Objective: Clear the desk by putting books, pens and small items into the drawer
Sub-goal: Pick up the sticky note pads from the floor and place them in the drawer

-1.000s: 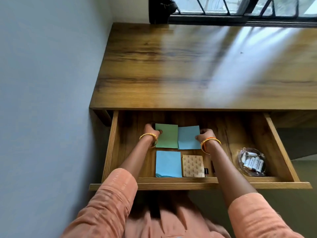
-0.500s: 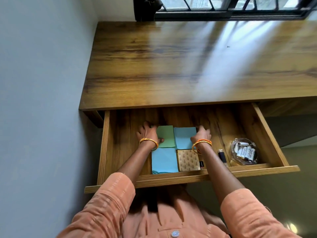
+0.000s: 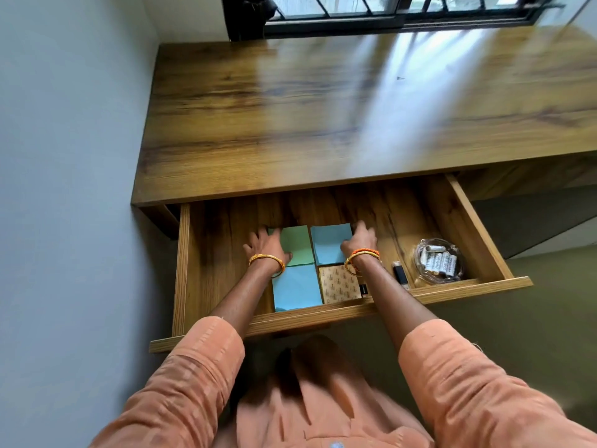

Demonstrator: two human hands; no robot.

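Observation:
The wooden drawer (image 3: 452, 218) stands pulled out under the desk top (image 3: 323, 124). Four pads lie in it in a square: a green pad (image 3: 297, 244) at the back left, a light blue pad (image 3: 328, 242) at the back right, another blue pad (image 3: 295, 287) at the front left, and a patterned brown pad (image 3: 339, 284) at the front right. My left hand (image 3: 266, 245) rests flat on the green pad's left edge, thumb on the pad. My right hand (image 3: 360, 240) presses on the right edge of the back blue pad. Neither hand lifts anything.
A clear glass bowl (image 3: 439, 261) with small white rolls sits at the drawer's right end. A black USB stick (image 3: 400, 273) lies between it and my right forearm. A grey wall runs along the left; a dark-framed window (image 3: 387, 14) sits behind the desk.
Both hands have slid a little further back along the outer edges of the two back pads. The camera view has shifted, so the USB stick now shows beside my right arm.

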